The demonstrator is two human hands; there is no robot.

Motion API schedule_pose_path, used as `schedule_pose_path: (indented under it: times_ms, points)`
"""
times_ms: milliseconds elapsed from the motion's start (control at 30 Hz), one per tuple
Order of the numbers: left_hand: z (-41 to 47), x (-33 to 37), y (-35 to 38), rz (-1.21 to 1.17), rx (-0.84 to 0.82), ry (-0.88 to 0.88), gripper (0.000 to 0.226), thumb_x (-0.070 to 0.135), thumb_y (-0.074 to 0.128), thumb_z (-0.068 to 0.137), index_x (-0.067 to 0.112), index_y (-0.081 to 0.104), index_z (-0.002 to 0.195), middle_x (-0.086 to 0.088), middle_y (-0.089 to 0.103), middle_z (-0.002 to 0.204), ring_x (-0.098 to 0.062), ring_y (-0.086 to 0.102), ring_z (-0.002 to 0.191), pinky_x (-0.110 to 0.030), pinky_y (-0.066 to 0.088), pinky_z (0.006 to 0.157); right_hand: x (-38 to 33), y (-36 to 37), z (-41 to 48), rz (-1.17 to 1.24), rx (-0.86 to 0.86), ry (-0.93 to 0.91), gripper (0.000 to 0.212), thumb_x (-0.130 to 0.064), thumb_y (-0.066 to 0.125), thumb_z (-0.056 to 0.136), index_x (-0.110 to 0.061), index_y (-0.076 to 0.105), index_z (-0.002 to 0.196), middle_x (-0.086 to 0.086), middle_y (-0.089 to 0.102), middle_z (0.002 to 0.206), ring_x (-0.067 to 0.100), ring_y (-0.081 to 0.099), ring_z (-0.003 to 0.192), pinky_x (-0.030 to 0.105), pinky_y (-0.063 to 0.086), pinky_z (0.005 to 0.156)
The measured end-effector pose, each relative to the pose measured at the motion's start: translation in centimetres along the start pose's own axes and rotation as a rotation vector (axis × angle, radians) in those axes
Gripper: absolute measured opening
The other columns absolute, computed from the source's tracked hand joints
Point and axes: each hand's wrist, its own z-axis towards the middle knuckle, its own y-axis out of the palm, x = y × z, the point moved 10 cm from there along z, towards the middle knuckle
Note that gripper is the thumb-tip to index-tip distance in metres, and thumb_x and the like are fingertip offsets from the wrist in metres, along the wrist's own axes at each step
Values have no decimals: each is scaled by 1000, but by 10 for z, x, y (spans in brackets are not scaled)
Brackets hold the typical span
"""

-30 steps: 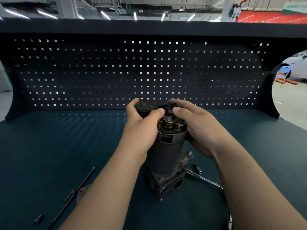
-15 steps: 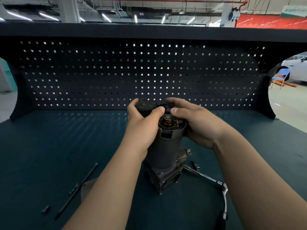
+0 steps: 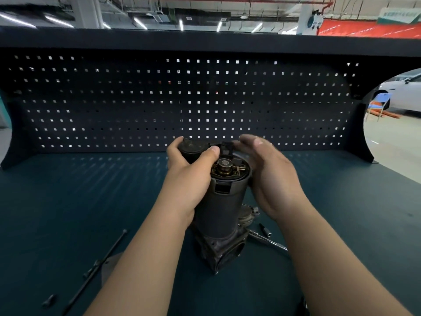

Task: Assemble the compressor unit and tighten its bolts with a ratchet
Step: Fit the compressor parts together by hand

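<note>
- Head view, mid-assembly: compressor (image 3: pixel 218 213) upright on bench (image 3: pixel 68 201), near the front middle, between both forearms.
- Top end not closed yet: brass brush gear (image 3: pixel 224 166) exposed in the compressor's open mouth.
- Off the compressor for now: cap (image 3: pixel 193 148), held tilted at the upper left rim. Looks like the next part to seat.
- No sign of bolting begun: long bolt (image 3: pixel 102 261) and short bolt (image 3: pixel 48 301) loose on the bench, well to the left.
- Untouched behind the base on the right: ratchet (image 3: pixel 266 240), partly hidden by the right forearm, with socket (image 3: pixel 265 231) just beside it.
- Judged from that: early-to-middle stage, with cap seating, bolt insertion and tightening all left to do.
- At left hand (image 3: pixel 191 179): fingers curled round the cap, thumb (image 3: pixel 211 152) laid across its near edge, palm against the compressor's left side.
- At right hand (image 3: pixel 271 176): fingers (image 3: pixel 252 142) nearly straight and close together, cupped beside the compressor's right rim, gripping nothing.
- Motion blur there, so impossible to tell whether touching the rim or just clear of it.
</note>
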Motion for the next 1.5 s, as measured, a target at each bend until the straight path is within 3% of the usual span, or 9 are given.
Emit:
schedule_pose_path:
  times_ms: [133, 233, 367, 600, 767, 1000, 1200, 1300, 1500]
  points:
    - [-4, -1, -2, 27, 6, 10, 69, 63, 62, 72, 60, 26, 131, 13, 52, 132, -9, 56, 110, -32, 47, 84, -39, 9, -14, -540, -52, -345, 11, -39, 57, 78, -31, 65, 77, -16, 62, 88, -2, 59, 84, 9, 42, 73]
    - [-2, -2, -5, 33, 21, 2, 67, 57, 64, 79, 59, 25, 133, 12, 50, 134, -11, 55, 112, -35, 48, 89, -43, 11, -15, -592, -128, -360, 13, -23, 65, 83, -35, 65, 76, -18, 61, 86, -2, 59, 83, 8, 41, 71]
    - [-2, -1, -3, 29, 36, 2, 67, 51, 65, 81, 56, 25, 135, 12, 51, 131, -4, 58, 100, -24, 45, 69, -44, 7, -11, -617, -194, -327, 28, -11, 65, 89, -37, 68, 80, -13, 60, 93, -1, 59, 89, 9, 41, 76]
    - [-3, 0, -3, 2, 48, 7, 69, 43, 67, 81, 52, 27, 136, 16, 56, 119, -2, 58, 98, -21, 43, 67, -42, 11, -8, -642, -290, -306, 23, -14, 65, 85, -34, 66, 76, -16, 61, 88, 3, 59, 86, 19, 43, 80]
    - [0, -1, 1, 8, 21, -11, 75, 49, 66, 63, 54, 33, 130, 14, 59, 117, -9, 62, 101, -32, 49, 80, -45, 10, -9, -693, -310, -303, 11, -23, 62, 79, -32, 67, 73, -16, 60, 89, 4, 59, 87, 18, 45, 78]
    - [5, 0, 1, -4, 12, -11, 71, 42, 66, 66, 50, 33, 129, 13, 62, 108, -11, 64, 96, -31, 49, 75, -41, 6, -5, -667, -263, -189, 10, -29, 64, 77, -32, 73, 77, 4, 68, 97, 35, 63, 91, 56, 52, 81]
    - [1, 0, 2, -3, 7, -6, 73, 45, 66, 66, 52, 33, 131, 14, 61, 111, -8, 63, 98, -29, 48, 73, -38, 7, -5, -660, -260, -125, 15, -31, 60, 76, -32, 74, 82, -1, 69, 92, 36, 63, 93, 59, 51, 83]
    - [3, -1, 1, -7, 24, -19, 75, 47, 65, 62, 52, 34, 130, 14, 63, 108, -9, 64, 95, -28, 47, 70, -33, 4, -4, -675, -233, -94, 13, -30, 61, 83, -34, 73, 85, -5, 72, 88, 30, 66, 92, 54, 54, 82]
    - [2, -1, 1, 6, 12, -16, 75, 49, 65, 62, 55, 33, 129, 14, 63, 111, -11, 64, 99, -34, 51, 79, -38, -1, -7, -753, -183, -89, 16, -25, 64, 90, -36, 74, 84, -24, 70, 84, -7, 63, 80, 20, 47, 71]
